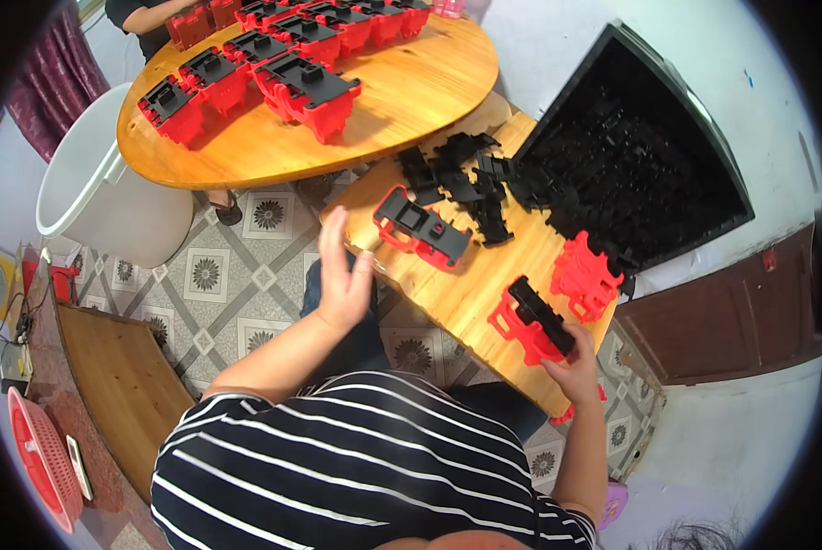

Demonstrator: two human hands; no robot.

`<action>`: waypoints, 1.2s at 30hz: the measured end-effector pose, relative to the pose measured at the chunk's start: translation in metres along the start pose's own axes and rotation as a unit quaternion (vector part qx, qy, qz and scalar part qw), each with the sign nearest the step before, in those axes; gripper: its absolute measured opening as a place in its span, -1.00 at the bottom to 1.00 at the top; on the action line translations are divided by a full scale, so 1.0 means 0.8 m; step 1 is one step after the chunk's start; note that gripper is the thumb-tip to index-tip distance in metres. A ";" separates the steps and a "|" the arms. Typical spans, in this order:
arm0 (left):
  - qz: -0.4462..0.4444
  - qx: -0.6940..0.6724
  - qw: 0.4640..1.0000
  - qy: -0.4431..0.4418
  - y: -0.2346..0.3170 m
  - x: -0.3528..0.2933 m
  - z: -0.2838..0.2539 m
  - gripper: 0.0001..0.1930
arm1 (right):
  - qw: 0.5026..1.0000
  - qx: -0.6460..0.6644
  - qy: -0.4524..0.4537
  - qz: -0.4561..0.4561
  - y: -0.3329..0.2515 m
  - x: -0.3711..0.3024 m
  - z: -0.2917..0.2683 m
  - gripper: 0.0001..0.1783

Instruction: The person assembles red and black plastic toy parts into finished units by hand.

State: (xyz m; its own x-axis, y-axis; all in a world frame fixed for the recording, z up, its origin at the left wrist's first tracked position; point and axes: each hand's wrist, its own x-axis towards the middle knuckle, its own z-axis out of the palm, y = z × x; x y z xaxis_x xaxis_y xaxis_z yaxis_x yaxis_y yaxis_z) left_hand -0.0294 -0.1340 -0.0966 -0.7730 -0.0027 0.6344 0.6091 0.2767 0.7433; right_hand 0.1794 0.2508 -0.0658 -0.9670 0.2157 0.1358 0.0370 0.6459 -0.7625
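My right hand [576, 367] grips the near end of a red plastic housing with a black part on it [532, 321], low over the wooden bench. My left hand [345, 291] is raised beside the bench's left edge, fingers stretched apart, holding nothing. Nearest to it, a second red housing with a black plate [422, 229] sits on the bench. A bare red housing [585, 277] lies just beyond the one in my right hand. Loose black plastic parts [466, 179] form a pile farther up the bench.
A large black bin [649, 128], tipped toward the bench [471, 307], spills black parts. Several red-and-black housings [308, 87] stand on the round table [420, 110]. A white bucket [118, 202] stands left; another person's arm [150, 16] shows behind the table.
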 end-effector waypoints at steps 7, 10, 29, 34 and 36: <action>0.016 -0.050 0.999 -0.011 -0.030 0.030 -0.037 -0.36 | 0.980 0.162 0.064 -0.092 -0.146 0.169 -0.015 -0.31; 0.068 -0.052 0.996 -0.009 -0.026 0.042 -0.043 -0.34 | 0.967 0.196 0.054 -0.151 -0.233 0.290 0.058 -0.30; -0.191 -0.152 0.963 -0.112 -0.072 0.032 0.015 -0.33 | 0.951 -0.117 -0.172 -0.227 -0.205 0.322 0.132 0.11; -0.222 -0.221 0.940 -0.132 -0.063 0.032 0.060 -0.40 | 0.972 -0.098 -0.193 -0.088 -0.132 0.195 0.162 0.16; -0.193 -0.199 0.955 -0.108 -0.052 0.022 0.084 -0.43 | 0.982 -0.084 -0.070 -0.153 -0.089 0.177 0.193 0.04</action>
State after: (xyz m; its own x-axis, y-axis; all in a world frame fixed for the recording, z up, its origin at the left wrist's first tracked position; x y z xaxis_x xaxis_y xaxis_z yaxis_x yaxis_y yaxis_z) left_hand -0.0805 -0.0811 -0.1307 -0.9459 0.1796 0.2702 0.2573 -0.0922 0.9619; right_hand 0.0010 0.1227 -0.0898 -0.9639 -0.1036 0.2451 -0.2320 0.7785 -0.5832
